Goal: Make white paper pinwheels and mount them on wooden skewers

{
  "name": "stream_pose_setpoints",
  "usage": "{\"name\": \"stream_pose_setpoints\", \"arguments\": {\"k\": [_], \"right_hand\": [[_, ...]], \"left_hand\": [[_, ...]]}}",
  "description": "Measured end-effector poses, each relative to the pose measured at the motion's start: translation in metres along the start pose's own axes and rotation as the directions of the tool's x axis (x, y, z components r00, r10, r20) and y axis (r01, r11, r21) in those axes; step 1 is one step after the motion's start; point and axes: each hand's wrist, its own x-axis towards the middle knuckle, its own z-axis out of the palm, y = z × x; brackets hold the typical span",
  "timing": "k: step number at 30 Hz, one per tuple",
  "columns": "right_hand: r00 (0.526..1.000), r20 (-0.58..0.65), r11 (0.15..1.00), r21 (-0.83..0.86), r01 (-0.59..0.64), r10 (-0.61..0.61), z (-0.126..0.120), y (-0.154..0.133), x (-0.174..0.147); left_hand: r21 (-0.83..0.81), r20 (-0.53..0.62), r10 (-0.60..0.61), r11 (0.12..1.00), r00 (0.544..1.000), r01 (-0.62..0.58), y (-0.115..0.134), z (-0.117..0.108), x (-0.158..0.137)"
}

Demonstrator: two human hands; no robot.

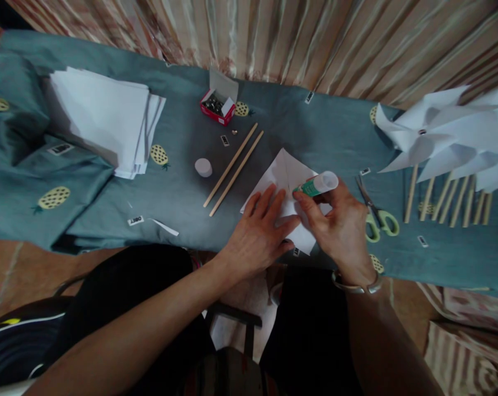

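A white square of paper [282,169] lies turned cornerwise near the table's front edge, with cut or crease lines on it. My left hand [262,234] rests on its left part, fingers spread and pressing it down. In my right hand [341,223] is a glue stick [316,185] with a green label, tilted so its lower end meets the paper near the middle. Its tip is hidden by my fingers. A white round cap [203,167] stands to the left, beside two wooden sticks [235,169] lying side by side.
A stack of white paper [102,118] lies at the left. Behind the sticks is a small open red box [218,106] of metal pins. Green-handled scissors [376,212] lie right of my hand, near several white paper pinwheels [422,132] on sticks. A paper strip [165,226] lies in front.
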Motion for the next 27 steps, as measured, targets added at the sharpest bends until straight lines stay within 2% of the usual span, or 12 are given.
{"name": "stream_pose_setpoints", "arguments": {"k": [27], "right_hand": [[0.992,0.092,0.994,0.085,0.074,-0.082,-0.0062,0.0002,-0.0042]], "left_hand": [[0.056,0.010,0.009,0.998,1.000,-0.009,-0.0010,0.0003,-0.0010]]}}
